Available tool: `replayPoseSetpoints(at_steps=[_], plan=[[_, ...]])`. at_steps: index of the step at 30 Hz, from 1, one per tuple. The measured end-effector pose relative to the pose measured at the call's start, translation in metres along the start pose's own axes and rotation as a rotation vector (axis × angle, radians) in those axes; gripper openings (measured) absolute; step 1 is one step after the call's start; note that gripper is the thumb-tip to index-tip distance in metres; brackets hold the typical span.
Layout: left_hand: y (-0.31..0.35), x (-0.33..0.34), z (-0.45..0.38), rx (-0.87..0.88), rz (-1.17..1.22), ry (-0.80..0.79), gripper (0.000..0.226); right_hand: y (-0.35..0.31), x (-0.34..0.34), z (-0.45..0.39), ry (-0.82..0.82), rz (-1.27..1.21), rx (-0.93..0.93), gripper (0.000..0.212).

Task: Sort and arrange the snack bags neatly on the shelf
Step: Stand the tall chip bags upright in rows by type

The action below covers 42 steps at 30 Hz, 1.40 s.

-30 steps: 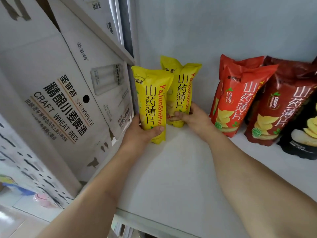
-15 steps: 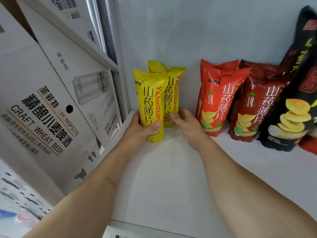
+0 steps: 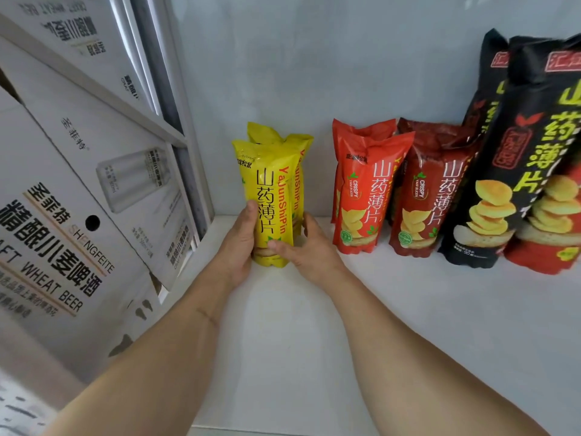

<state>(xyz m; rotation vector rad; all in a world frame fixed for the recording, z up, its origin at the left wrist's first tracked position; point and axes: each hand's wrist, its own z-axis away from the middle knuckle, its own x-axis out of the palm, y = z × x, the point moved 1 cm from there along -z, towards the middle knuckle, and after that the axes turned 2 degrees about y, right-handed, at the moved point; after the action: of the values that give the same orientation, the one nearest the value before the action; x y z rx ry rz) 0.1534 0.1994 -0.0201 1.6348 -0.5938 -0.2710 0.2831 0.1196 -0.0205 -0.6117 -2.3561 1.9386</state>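
Two yellow snack bags stand upright at the back left of the white shelf (image 3: 408,309), one directly behind the other. My left hand (image 3: 240,247) grips the left side of the front yellow bag (image 3: 270,196). My right hand (image 3: 301,250) holds its lower right side, thumb across the front. Only the top and right edge of the rear yellow bag (image 3: 298,146) show. To the right stand a bright red bag (image 3: 364,187), a dark red bag (image 3: 430,190) and two tall black bags (image 3: 534,146).
White cardboard beer boxes (image 3: 78,199) lean on the left, outside the shelf's upright frame (image 3: 185,152). A grey wall (image 3: 314,58) closes the back. Bare shelf surface lies in front of the bags.
The front yellow bag has moved back and right, now lined up in front of the rear one. My right hand shifted from the rear bag onto the front bag.
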Motion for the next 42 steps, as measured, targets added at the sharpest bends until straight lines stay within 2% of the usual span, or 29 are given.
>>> replayPoseSetpoints(at_steps=[4, 6, 10, 15, 17, 20, 24, 26, 29, 30, 31, 33, 34, 37, 40, 42], plan=[[-0.002, -0.004, -0.011, -0.010, -0.007, 0.012, 0.103, 0.004, -0.003, -0.006, -0.002, 0.050, 0.031, 0.095], [-0.003, -0.003, -0.013, -0.028, -0.010, -0.002, 0.106, 0.004, -0.004, -0.009, 0.012, 0.066, 0.060, 0.098], [-0.008, 0.000, -0.020, -0.035, -0.017, -0.040, 0.111, 0.005, -0.006, -0.011, 0.042, 0.076, 0.052, 0.081], [-0.011, 0.010, -0.027, -0.017, -0.061, -0.001, 0.111, 0.014, -0.007, -0.018, 0.105, 0.126, 0.063, 0.079], [-0.012, 0.015, -0.029, -0.020, -0.083, 0.030, 0.120, 0.018, -0.008, -0.022, 0.132, 0.175, 0.073, 0.076], [-0.011, 0.022, -0.030, -0.026, -0.102, 0.032, 0.131, 0.021, -0.008, -0.026, 0.140, 0.226, 0.058, 0.064], [-0.010, 0.025, -0.031, -0.046, -0.133, 0.043, 0.133, 0.025, -0.007, -0.024, 0.153, 0.228, 0.003, 0.048], [-0.009, 0.028, -0.027, -0.041, -0.153, 0.056, 0.126, 0.025, -0.007, -0.022, 0.163, 0.219, 0.000, 0.047], [-0.010, 0.029, -0.020, -0.034, -0.170, 0.102, 0.082, 0.024, -0.010, -0.017, 0.174, 0.223, -0.002, 0.046], [-0.010, 0.028, -0.016, -0.046, -0.177, 0.120, 0.075, 0.022, -0.011, -0.013, 0.174, 0.234, -0.008, 0.044], [-0.010, 0.026, -0.011, -0.061, -0.198, 0.131, 0.078, 0.020, -0.013, -0.009, 0.172, 0.258, -0.019, 0.041], [-0.009, 0.025, 0.008, -0.069, -0.356, 0.206, 0.080, 0.017, -0.016, 0.003, 0.151, 0.357, -0.047, 0.036], [-0.008, 0.025, 0.019, -0.061, -0.483, 0.261, 0.071, 0.016, -0.019, 0.011, 0.131, 0.423, -0.039, 0.036], [-0.007, 0.031, 0.053, 0.043, -1.093, 0.337, 0.047, 0.013, -0.029, 0.040, 0.055, 0.656, -0.004, 0.042], [-0.005, 0.047, 0.087, 0.412, -1.594, 0.217, 0.035, 0.001, -0.046, 0.077, -0.007, 0.956, -0.068, 0.039], [-0.007, 0.059, 0.106, 0.635, -1.736, 0.118, 0.036, -0.009, -0.060, 0.106, -0.010, 1.136, -0.117, 0.037]])
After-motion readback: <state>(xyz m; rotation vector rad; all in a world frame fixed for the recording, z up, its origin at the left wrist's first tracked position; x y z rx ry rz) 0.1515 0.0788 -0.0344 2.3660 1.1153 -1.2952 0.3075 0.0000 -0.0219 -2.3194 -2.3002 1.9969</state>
